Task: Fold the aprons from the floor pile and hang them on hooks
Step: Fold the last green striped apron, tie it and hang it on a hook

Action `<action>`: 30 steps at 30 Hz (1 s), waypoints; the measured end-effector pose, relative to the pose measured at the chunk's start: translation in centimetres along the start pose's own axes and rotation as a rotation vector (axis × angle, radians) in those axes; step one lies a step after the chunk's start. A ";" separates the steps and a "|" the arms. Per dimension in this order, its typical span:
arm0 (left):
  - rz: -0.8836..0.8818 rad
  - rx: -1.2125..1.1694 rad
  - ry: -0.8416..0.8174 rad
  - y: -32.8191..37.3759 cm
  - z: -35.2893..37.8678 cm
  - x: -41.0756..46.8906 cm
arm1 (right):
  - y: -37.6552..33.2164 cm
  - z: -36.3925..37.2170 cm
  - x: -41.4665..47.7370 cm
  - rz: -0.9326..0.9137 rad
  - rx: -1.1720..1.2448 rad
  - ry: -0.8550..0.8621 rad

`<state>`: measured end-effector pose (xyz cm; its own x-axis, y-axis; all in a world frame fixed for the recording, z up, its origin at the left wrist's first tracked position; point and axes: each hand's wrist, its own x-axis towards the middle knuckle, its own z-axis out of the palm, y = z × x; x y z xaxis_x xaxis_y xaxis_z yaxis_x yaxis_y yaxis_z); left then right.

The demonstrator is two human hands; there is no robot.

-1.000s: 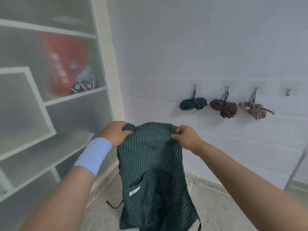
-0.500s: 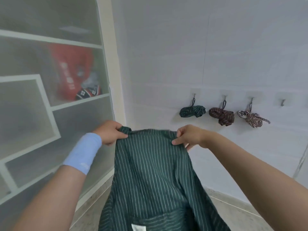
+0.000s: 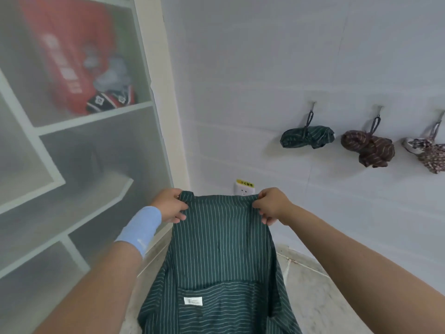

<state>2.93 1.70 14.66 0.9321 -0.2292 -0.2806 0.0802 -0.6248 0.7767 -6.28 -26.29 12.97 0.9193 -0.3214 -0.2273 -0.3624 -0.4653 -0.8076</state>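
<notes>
A dark green apron (image 3: 221,239) with thin white stripes hangs spread out in front of me, its pocket and a small white label low down. My left hand (image 3: 169,204), with a light blue wristband, pinches its top left corner. My right hand (image 3: 272,206) pinches the top right corner. Three folded aprons hang on wall hooks at the right: a green striped bundle (image 3: 307,140), a brown striped bundle (image 3: 368,148) and a patterned bundle (image 3: 428,150) cut by the frame edge.
A frosted white shelf unit (image 3: 72,145) fills the left, with a red bag (image 3: 67,56) behind its panel. A wall socket (image 3: 244,188) with a yellow label sits just above the apron's top edge. Pale stone floor (image 3: 310,292) shows at the lower right.
The apron has been drawn out flat between my hands, which moved slightly apart. My view has shifted closer to the wall and the hooks, and the socket has come into sight.
</notes>
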 end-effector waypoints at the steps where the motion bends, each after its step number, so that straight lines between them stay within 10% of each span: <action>1: -0.022 -0.021 -0.012 -0.8 0.4 1.3 | 0.4 0.9 1.2 0.040 0.036 -0.033; 8: -0.096 -0.519 0.109 -5.0 2.6 9.4 | 2.8 6.0 10.1 -0.004 0.073 0.095; 18: -0.058 -0.274 0.155 -12.9 8.0 12.0 | 10.1 11.7 12.5 0.018 0.089 0.119; 30: -0.160 0.658 -0.640 -24.5 15.4 8.7 | 24.0 16.2 7.2 0.021 -0.903 -0.434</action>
<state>3.67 3.54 -15.53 0.5392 -0.3499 -0.7661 -0.2081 -0.9368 0.2814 -5.83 -26.42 -16.88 0.8225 -0.0916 -0.5613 -0.1947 -0.9727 -0.1265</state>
